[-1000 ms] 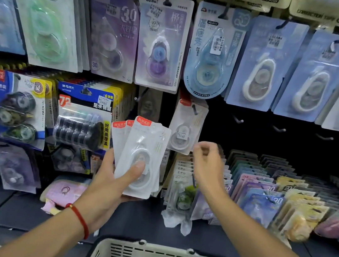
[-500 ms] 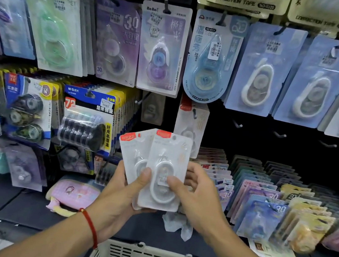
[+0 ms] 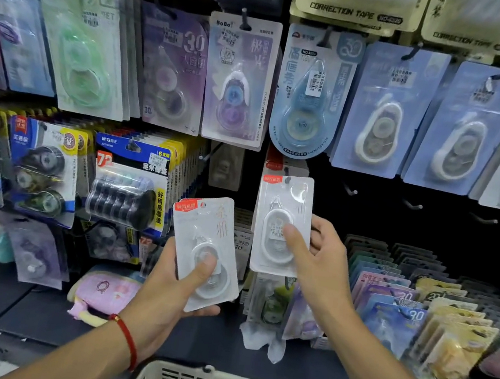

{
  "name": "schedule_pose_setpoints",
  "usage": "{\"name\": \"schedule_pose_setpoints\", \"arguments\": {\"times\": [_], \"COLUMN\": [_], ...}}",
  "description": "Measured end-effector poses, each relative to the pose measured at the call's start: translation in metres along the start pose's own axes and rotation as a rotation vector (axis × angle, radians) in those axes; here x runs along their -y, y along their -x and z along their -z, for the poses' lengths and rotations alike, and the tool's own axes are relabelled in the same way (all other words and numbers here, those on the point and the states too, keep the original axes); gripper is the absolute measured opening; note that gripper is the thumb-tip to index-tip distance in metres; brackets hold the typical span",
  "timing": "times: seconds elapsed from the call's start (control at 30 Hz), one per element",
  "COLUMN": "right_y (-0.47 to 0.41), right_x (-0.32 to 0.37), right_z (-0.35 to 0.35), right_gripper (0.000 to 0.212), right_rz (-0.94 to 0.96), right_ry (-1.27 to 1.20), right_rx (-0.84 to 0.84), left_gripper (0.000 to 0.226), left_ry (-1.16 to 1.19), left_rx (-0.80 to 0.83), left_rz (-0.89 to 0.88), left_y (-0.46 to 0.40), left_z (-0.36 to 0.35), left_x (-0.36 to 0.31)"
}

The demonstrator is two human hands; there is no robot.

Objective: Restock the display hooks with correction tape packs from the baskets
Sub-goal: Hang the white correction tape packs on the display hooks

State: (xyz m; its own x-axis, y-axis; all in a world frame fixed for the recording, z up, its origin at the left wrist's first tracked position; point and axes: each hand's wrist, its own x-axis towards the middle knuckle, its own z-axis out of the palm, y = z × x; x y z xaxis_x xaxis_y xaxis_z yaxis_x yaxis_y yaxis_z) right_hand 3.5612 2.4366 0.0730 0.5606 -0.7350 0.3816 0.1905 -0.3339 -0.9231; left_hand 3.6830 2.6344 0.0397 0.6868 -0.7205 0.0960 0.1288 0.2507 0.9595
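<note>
At hook, R hand (image 3: 312,262) pinches tape pack (image 3: 282,223)

Pink pouch (image 3: 102,294) on dark shelf (image 3: 1,302)

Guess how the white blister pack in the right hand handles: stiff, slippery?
Probably light: the right hand holds the white correction tape pack upright with thumb and fingers alone. Likely fairly stiff: its flat edges show no sag. The glossy clear blister may be slippery.

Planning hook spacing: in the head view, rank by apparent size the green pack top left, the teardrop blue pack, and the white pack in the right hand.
1. green pack
2. teardrop blue pack
3. white pack, held by the right hand; nearest the camera, so probably smaller still.
</note>
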Motion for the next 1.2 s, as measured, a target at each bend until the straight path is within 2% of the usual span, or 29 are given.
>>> {"name": "schedule_pose_setpoints", "arguments": {"times": [0.1, 0.23, 0.3, 0.37, 0.43, 0.5, 0.57, 0.67, 0.83, 0.93, 1.07, 1.2], "right_y": [-0.004, -0.006, 0.001, 0.012, 0.025, 0.038, 0.047, 0.050, 0.049, 0.048, 0.045, 0.034], "right_x": [-0.014, -0.031, -0.034, -0.030, -0.021, -0.011, -0.006, -0.004, -0.009, -0.014, -0.020, -0.017], "right_z": [0.000, 0.004, 0.005, 0.001, -0.008, -0.018, -0.025, -0.027, -0.022, -0.017, -0.014, -0.011], "right_gripper": [0.032, 0.051, 0.035, 0.014, 0.011, 0.024, 0.039, 0.033, 0.032, 0.037, 0.026, 0.020], "right_rz": [-0.033, -0.243, -0.279, -0.250, -0.182, -0.094, -0.055, -0.052, -0.132, -0.196, -0.110, -0.045], "right_ry": [0.149, 0.431, 0.512, 0.466, 0.347, 0.277, 0.297, 0.350, 0.167, 0.078, 0.064, 0.016], "right_rx": [-0.059, 0.003, 0.046, 0.131, 0.265, 0.369, 0.399, 0.369, 0.427, 0.393, 0.185, 0.088], "left_gripper": [0.053, 0.051, 0.049, 0.050, 0.049, 0.046, 0.049, 0.047, 0.052, 0.046, 0.036, 0.037], "left_ry": [0.001, 0.020, 0.039, 0.062, 0.078, 0.095, 0.099, 0.072, 0.054, 0.078, 0.042, 0.019], "left_rx": [-0.016, -0.041, -0.037, -0.015, 0.032, 0.104, 0.153, 0.136, 0.146, 0.078, -0.068, -0.078], "left_rz": [0.002, 0.032, 0.059, 0.083, 0.087, 0.076, 0.064, 0.039, 0.034, 0.056, 0.057, 0.061], "left_y": [0.000, -0.001, -0.002, -0.003, -0.004, -0.003, 0.000, 0.001, 0.000, -0.003, -0.007, -0.006], "left_z": [0.002, 0.003, 0.004, 0.004, 0.003, 0.001, 0.000, 0.001, 0.008, 0.008, 0.009, 0.009], "left_x": [-0.001, 0.000, 0.002, 0.003, 0.004, 0.004, 0.004, 0.004, 0.004, 0.003, 0.005, 0.003]}}
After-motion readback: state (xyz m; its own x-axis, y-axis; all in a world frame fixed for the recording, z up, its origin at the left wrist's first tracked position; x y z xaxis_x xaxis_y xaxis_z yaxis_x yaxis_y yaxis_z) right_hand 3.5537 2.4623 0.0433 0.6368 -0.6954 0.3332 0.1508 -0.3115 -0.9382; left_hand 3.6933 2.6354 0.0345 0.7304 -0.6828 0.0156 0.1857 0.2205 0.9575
